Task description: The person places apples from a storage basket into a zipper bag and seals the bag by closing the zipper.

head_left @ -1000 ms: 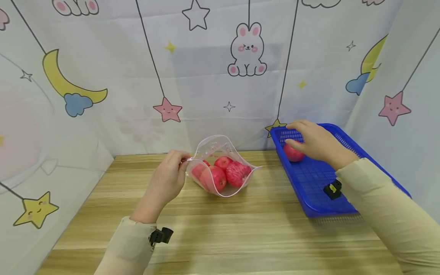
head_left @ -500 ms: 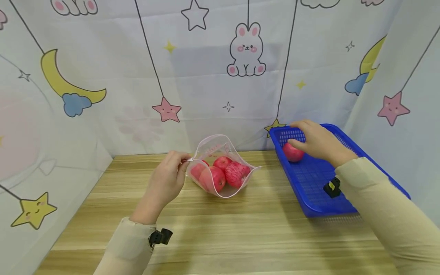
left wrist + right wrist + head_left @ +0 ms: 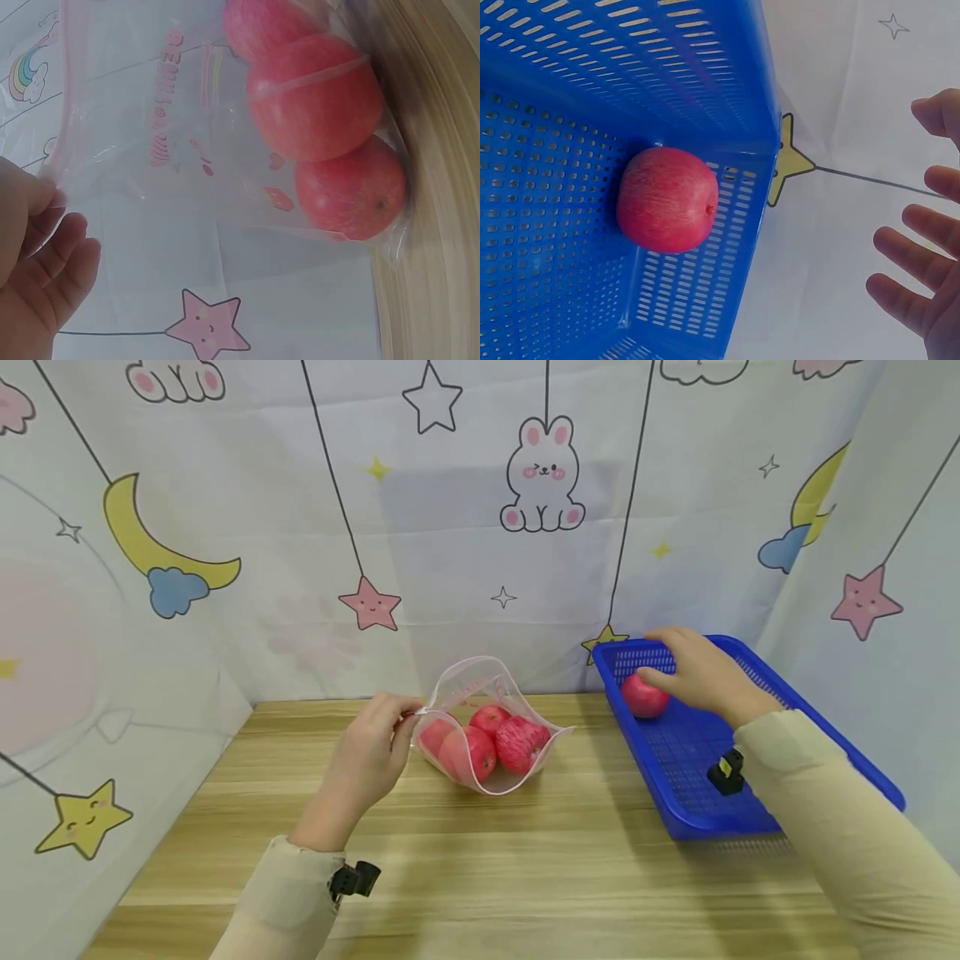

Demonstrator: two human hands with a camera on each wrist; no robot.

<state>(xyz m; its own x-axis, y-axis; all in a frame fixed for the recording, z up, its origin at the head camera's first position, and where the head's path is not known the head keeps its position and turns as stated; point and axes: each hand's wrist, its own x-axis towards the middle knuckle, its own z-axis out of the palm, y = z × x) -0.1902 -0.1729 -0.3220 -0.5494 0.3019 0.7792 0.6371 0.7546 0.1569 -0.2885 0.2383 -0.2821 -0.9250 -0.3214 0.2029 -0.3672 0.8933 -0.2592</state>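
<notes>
A clear zip-top plastic bag (image 3: 468,677) with pink trim stands open on the table, several red apples (image 3: 519,743) inside it. My left hand (image 3: 372,752) pinches the bag's left corner by the zip; the left wrist view shows thumb and finger on the pink edge of the bag (image 3: 150,187). Over the far end of the blue basket (image 3: 663,777), my right hand (image 3: 697,672) hovers with spread fingers and holds nothing. Below it, one red apple (image 3: 667,200) lies in the basket's far left corner, apart from the fingers (image 3: 900,300).
The wooden table (image 3: 480,877) runs up to a white curtain (image 3: 450,527) printed with stars, moons and a rabbit. The basket's raised rim (image 3: 637,752) lies between the apple and the bag.
My right hand has drifted slightly to the right, uncovering more of the apple in the basket. My left hand keeps its pinch on the bag. The whole view has shifted a little.
</notes>
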